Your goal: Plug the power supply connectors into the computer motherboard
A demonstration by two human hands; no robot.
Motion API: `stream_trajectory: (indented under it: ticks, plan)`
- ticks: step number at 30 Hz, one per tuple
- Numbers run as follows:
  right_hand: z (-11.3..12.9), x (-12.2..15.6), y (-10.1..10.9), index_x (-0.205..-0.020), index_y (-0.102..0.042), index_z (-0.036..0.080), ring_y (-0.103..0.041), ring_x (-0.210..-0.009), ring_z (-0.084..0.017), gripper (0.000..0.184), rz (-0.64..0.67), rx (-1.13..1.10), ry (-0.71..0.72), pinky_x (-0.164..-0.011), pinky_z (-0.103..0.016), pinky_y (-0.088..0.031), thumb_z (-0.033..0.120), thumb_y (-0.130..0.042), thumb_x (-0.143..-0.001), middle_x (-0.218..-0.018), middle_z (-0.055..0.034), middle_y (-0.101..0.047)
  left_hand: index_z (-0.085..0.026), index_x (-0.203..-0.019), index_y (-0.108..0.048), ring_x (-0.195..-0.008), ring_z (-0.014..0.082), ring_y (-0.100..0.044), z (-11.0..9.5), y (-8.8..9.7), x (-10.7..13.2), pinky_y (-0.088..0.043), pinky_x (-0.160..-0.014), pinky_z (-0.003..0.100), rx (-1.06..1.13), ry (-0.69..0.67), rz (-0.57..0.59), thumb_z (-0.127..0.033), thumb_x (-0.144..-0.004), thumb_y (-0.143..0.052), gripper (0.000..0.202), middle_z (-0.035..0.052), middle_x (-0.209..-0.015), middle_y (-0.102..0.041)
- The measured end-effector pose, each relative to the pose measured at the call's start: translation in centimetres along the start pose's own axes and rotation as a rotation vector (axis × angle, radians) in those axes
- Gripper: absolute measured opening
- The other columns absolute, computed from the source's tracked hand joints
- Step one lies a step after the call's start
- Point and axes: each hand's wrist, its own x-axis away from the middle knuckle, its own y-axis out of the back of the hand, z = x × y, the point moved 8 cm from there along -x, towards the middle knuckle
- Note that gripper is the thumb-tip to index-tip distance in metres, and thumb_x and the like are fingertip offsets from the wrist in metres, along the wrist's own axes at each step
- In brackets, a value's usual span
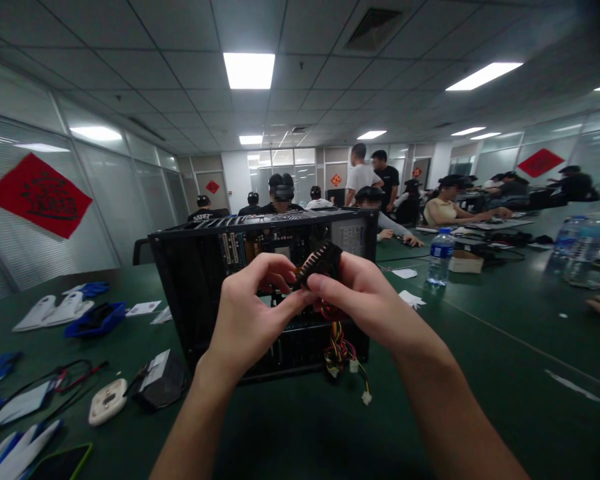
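A black finned heatsink (316, 262) is held up, tilted, in front of the open side of a black computer case (173, 293). My right hand (375, 300) grips it from the right, thumb across its lower edge. My left hand (245, 313) pinches at its lower left edge, with thumb and fingers close together. Both thumbs nearly meet below the fins. A bundle of coloured power cables (336, 347) with white connectors hangs out of the case beneath my right hand. Slots and a circuit board (260, 247) show inside the case, partly hidden by my hands.
On the left of the green table (290, 427) lie white gloves (55, 312), a blue tray (96, 320), a dark box-shaped part (161, 380), a white round-cornered device (108, 401) and a green-edged phone (63, 463). A water bottle (441, 259) stands right. Co-workers sit beyond.
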Motion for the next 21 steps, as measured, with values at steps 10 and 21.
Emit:
stream_trajectory:
  ticks: [10, 21]
  plan:
    - [-0.9, -1.3, 0.6, -0.077, -0.06, 0.016, -0.047, -0.064, -0.011, 0.029, -0.24, 0.088, 0.066, -0.057, -0.024, -0.041, 0.042, -0.072, -0.084, -0.071, 0.0009, -0.055, -0.016, -0.088, -0.073, -0.081, 0.0185, -0.069, 0.4, -2.6, 0.5, -0.05, -0.074, 0.029, -0.071, 0.066, 0.206, -0.026, -0.092, -0.059, 0.018, 0.0043, -0.089, -0.076]
    - [-2.6, -1.8, 0.7, -0.077, -0.062, 0.017, -0.052, -0.065, -0.013, 0.031, -0.307, 0.107, 0.104, -0.057, -0.024, -0.043, 0.046, -0.071, -0.085, -0.072, -0.0002, -0.059, -0.017, -0.074, -0.062, -0.065, 0.0138, -0.058, 1.4, -2.8, 0.7, -0.037, -0.06, 0.025, -0.196, 0.158, 0.195, -0.026, -0.095, -0.05, 0.026, 0.0015, -0.075, -0.068]
